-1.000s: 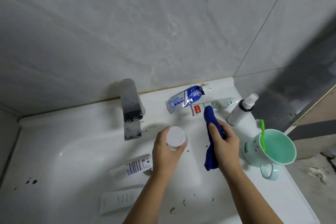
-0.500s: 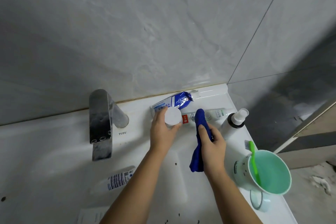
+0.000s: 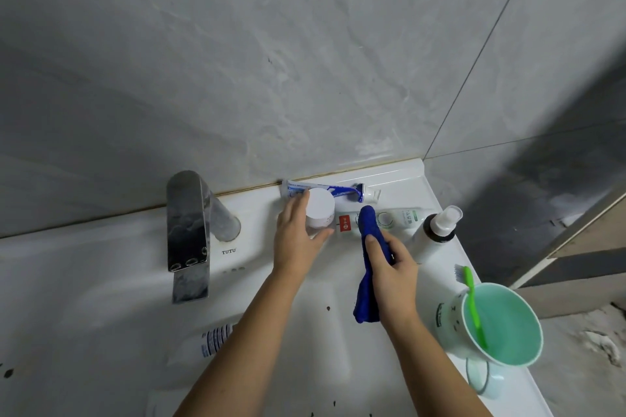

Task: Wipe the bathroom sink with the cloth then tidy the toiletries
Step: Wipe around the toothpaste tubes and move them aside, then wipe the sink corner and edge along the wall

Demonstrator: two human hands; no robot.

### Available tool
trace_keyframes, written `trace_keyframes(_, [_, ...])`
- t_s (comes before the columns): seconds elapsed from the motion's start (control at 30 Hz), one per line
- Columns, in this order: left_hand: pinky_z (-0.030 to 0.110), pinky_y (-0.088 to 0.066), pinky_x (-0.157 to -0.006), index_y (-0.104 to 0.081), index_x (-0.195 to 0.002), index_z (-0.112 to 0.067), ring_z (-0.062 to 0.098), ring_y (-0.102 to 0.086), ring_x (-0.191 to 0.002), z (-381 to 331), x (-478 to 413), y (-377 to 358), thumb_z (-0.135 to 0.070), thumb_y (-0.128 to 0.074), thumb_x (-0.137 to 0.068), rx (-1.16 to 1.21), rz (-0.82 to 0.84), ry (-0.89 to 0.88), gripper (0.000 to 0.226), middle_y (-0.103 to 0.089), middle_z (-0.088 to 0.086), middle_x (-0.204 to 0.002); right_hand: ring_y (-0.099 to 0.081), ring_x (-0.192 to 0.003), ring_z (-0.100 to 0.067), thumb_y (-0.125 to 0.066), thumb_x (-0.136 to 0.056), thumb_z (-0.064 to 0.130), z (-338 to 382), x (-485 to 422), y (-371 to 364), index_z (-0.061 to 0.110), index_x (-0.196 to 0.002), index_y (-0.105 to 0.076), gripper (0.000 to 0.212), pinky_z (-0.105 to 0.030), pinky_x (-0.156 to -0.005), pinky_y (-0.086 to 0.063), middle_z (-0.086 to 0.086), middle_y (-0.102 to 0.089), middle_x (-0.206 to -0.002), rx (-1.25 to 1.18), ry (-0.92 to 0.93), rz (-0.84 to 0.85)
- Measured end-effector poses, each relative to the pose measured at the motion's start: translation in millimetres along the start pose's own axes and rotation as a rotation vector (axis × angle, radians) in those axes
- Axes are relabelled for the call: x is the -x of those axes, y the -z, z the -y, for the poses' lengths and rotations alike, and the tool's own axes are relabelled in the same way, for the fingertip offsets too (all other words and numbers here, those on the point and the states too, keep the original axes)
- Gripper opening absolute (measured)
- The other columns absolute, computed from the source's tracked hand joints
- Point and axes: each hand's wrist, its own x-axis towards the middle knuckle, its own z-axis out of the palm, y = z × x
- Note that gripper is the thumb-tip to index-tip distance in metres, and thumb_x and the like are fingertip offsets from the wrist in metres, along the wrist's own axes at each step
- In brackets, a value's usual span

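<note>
My left hand grips a small white jar on the back ledge of the white sink, just in front of a blue-and-white toothpaste tube. My right hand holds a rolled blue cloth, which hangs down toward the basin. The cloth's tip lies over a white tube with a red label on the ledge.
A chrome faucet stands at the back left. A white pump bottle stands right of the cloth. A mint-green mug holding a green toothbrush sits at the right rim. Another white tube lies in the basin. Dark specks dot the sink.
My left hand carried the white jar from over the basin up to the back ledge beside the toothpaste. My right hand with the cloth stayed near the ledge. The view shifted right.
</note>
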Motion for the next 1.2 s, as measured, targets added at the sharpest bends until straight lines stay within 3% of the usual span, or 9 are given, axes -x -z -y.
trace_keyframes(0.2, [0.016,-0.028,-0.096,-0.047,-0.130,-0.011,0.019,-0.042,-0.122,2.3,59.2,29.1,-0.019,-0.070,-0.080,0.013,-0.038,0.005,0.056,-0.047,0.005,-0.133,-0.051,-0.059,-0.005,-0.058,-0.088,0.012,0.6,23.2,3.2,0.028,-0.083,-0.063,0.018,-0.023,-0.061,-0.041,-0.006,-0.059,-0.080,0.071,0.021,0.099])
trace_keyframes(0.3, [0.020,-0.031,-0.099,-0.053,-0.125,-0.010,0.018,-0.046,-0.120,20.0,112.4,48.1,-0.018,-0.069,-0.082,-0.006,-0.065,0.051,0.047,-0.052,0.003,-0.128,-0.053,-0.058,0.001,-0.056,-0.089,0.009,-3.7,47.4,1.8,0.020,-0.092,-0.063,0.014,-0.012,-0.053,-0.043,-0.008,-0.060,-0.089,0.097,0.004,0.212])
trace_keyframes(0.43, [0.032,-0.045,-0.095,-0.053,-0.124,-0.011,0.020,-0.050,-0.114,52.2,169.2,88.8,-0.020,-0.065,-0.084,-0.031,-0.147,0.186,0.042,-0.053,0.003,-0.124,-0.059,-0.085,-0.010,-0.057,-0.089,0.015,-25.2,83.7,-18.7,0.034,-0.091,-0.060,0.019,-0.023,-0.073,-0.044,0.001,-0.063,-0.099,0.211,-0.027,0.376])
trace_keyframes(0.53, [0.017,-0.038,-0.091,-0.053,-0.122,-0.005,0.016,-0.048,-0.110,78.6,198.1,131.3,-0.024,-0.060,-0.088,-0.073,-0.227,0.236,0.040,-0.055,0.008,-0.121,-0.057,-0.086,-0.011,-0.057,-0.089,0.017,-42.1,112.9,-48.2,0.031,-0.099,-0.058,0.017,-0.024,-0.072,-0.042,-0.001,-0.062,-0.102,0.294,-0.044,0.492])
trace_keyframes(0.7, [0.029,-0.036,-0.092,-0.056,-0.120,-0.003,0.018,-0.049,-0.110,128.8,218.9,198.3,-0.041,-0.051,-0.084,-0.229,-0.353,0.264,0.052,-0.059,0.012,-0.121,-0.058,-0.080,-0.015,-0.055,-0.090,0.018,-58.3,148.3,-122.4,0.031,-0.103,-0.056,0.018,-0.030,-0.071,-0.050,-0.004,-0.055,-0.099,0.385,0.006,0.640])
trace_keyframes(0.8, [0.031,-0.038,-0.093,-0.060,-0.115,-0.003,0.026,-0.058,-0.109,158.4,200.6,224.9,-0.042,-0.041,-0.086,-0.351,-0.327,0.201,0.052,-0.063,0.013,-0.116,-0.053,-0.075,-0.013,-0.052,-0.091,0.024,-58.5,152.4,-174.8,0.022,-0.119,-0.055,0.028,-0.026,-0.070,-0.041,-0.003,-0.050,-0.100,0.515,0.147,0.595])
trace_keyframes(1.0, [0.044,-0.049,-0.085,-0.068,-0.102,-0.006,0.033,-0.062,-0.101,220.3,115.5,255.5,-0.037,-0.049,-0.079,-0.487,-0.221,0.038,0.043,-0.066,0.014,-0.109,-0.057,-0.081,-0.038,-0.055,-0.089,0.021,-57.7,109.0,-262.9,0.012,-0.125,-0.053,0.037,-0.034,-0.065,-0.042,-0.018,-0.051,-0.111,0.893,0.615,0.361])
trace_keyframes(1.1, [0.048,-0.048,-0.088,-0.067,-0.104,-0.006,0.036,-0.060,-0.106,245.3,68.2,256.4,-0.033,-0.064,-0.069,-0.505,-0.100,-0.065,0.044,-0.064,0.015,-0.113,-0.055,-0.090,-0.038,-0.046,-0.094,0.024,-68.3,80.6,-275.6,0.013,-0.128,-0.047,0.036,-0.035,-0.066,-0.040,-0.017,-0.048,-0.120,1.153,0.550,0.252])
trace_keyframes(1.2, [0.046,-0.047,-0.089,-0.068,-0.102,-0.006,0.041,-0.057,-0.106,261.5,43.4,248.3,-0.022,-0.074,-0.062,-0.439,-0.074,-0.119,0.043,-0.063,0.019,-0.113,-0.056,-0.088,-0.038,-0.045,-0.094,0.022,-84.9,75.7,-290.3,0.009,-0.127,-0.049,0.036,-0.033,-0.065,-0.037,-0.019,-0.052,-0.118,1.158,0.541,0.144])
